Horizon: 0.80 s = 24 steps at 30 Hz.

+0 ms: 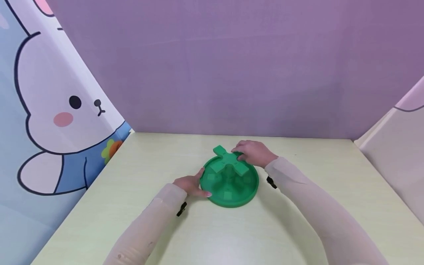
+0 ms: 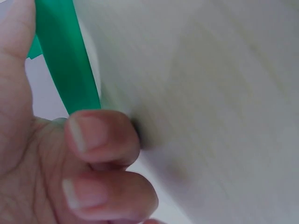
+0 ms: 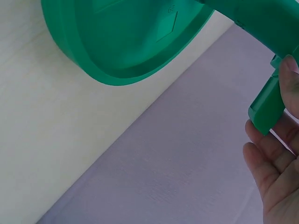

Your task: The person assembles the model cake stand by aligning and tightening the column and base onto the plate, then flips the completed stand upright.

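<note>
A round green base (image 1: 228,201) with a raised rim lies on the table. From its middle rises a thick green post (image 3: 261,23), topped by a green cross-shaped piece (image 1: 229,158) with flat arms. My left hand (image 1: 189,184) grips the left side of the base, thumb near the front and a finger along the rim. Two of its fingers (image 2: 105,135) curl by the tabletop in the left wrist view. My right hand (image 1: 254,152) pinches one arm of the cross, at the back right, between thumb and fingers. That arm's end (image 3: 268,107) shows in the right wrist view.
The pale wooden table (image 1: 298,228) extends around the base. A purple cloth wall (image 1: 232,66) stands along its back edge. On the left hangs a cloth printed with a cartoon rabbit (image 1: 66,110), and a pale cloth (image 1: 407,147) borders the right side.
</note>
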Tool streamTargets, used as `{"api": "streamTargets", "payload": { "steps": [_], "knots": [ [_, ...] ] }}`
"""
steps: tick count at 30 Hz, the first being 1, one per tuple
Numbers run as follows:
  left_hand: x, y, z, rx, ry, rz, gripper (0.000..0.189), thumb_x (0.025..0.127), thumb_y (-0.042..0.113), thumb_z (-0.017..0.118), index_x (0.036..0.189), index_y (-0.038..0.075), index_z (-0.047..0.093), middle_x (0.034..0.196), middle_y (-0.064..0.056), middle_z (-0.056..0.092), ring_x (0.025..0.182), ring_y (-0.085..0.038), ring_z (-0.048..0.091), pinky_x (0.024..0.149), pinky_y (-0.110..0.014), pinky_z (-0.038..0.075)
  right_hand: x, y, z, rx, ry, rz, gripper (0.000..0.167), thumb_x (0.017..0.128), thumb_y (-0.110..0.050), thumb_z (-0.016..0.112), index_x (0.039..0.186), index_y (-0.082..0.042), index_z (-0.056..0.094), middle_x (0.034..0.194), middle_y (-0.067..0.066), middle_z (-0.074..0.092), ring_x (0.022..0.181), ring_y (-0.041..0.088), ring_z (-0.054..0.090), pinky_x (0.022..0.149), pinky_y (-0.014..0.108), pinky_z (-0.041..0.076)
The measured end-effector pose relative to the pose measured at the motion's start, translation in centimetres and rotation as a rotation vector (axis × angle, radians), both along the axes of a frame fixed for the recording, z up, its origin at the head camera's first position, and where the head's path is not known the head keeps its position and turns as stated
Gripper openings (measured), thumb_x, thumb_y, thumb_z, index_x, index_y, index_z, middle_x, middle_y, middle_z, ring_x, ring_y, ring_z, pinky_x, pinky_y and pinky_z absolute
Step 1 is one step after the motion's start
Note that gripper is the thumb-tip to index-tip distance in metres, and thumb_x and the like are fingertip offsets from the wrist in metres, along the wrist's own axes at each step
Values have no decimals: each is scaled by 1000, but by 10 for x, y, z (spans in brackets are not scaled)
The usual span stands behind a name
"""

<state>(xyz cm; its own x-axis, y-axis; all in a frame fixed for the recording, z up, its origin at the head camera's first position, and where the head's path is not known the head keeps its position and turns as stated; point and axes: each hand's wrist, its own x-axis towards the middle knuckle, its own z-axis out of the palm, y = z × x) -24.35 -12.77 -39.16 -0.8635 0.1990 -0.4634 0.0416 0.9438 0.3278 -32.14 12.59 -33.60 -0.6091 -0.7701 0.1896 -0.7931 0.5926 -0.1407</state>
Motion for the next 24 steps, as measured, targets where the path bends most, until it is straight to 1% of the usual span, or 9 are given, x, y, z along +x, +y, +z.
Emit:
{"api": "streamTargets", "payload": {
  "steps": [4,8,11,15,17,19,21,23,24],
  "knots": [
    [1,1,1,-11,17,-10,104,83,58,65,155,13,5,133,-13,55,114,-26,56,91,-45,44,2,1,2,2,27,4,31,81,-8,76,111,-6,71,106,7,67,99,25,63,82,37,52],
    [3,1,2,-11,23,-16,104,83,57,65,155,13,6,133,-12,56,111,-25,57,88,-44,46,3,2,0,-15,0,-29,32,82,-8,76,112,-5,70,111,8,68,103,27,61,85,39,50],
    [3,1,4,5,11,-21,103,84,56,65,155,13,4,137,-13,52,114,-26,56,91,-45,45,4,4,-2,-52,-80,-62,35,84,-9,74,118,-3,67,115,10,66,108,29,58,91,41,47],
    [1,0,3,46,-22,-39,104,85,55,64,155,12,0,142,-15,47,120,-29,51,97,-47,41,5,11,-6,-108,-212,-118,49,87,-9,71,133,-2,56,128,16,56,120,34,49,99,46,40],
    [-1,-2,1,84,-40,-50,105,85,54,64,154,10,-2,145,-16,43,125,-31,47,100,-49,38,6,17,-9,-148,-261,-162,57,87,-8,71,139,-3,49,134,20,50,125,37,44,101,50,38],
    [-3,-4,-1,145,-53,-43,104,86,50,65,154,9,-3,147,-18,39,129,-33,43,102,-49,36,6,25,-15,-187,-291,-212,62,87,-7,70,143,-2,43,136,22,46,126,39,42,100,51,38],
    [-6,-5,-2,218,-60,-18,101,88,46,64,154,8,-1,139,-19,46,116,-32,52,95,-45,42,6,32,-21,-231,-333,-263,62,89,-6,68,144,0,39,135,25,46,123,41,45,98,52,40],
    [-9,-6,-3,283,-65,44,96,89,44,63,155,10,1,117,-18,59,92,-26,58,79,-38,46,7,38,-27,-272,-398,-314,60,91,-5,65,144,2,38,130,27,50,117,41,50,93,51,44],
    [-10,-7,-4,307,-64,80,94,90,43,62,155,11,2,103,-15,62,79,-23,57,70,-34,45,7,40,-31,-281,-429,-339,58,92,-6,63,144,2,38,126,27,53,113,41,53,91,50,46]
  ]
}}
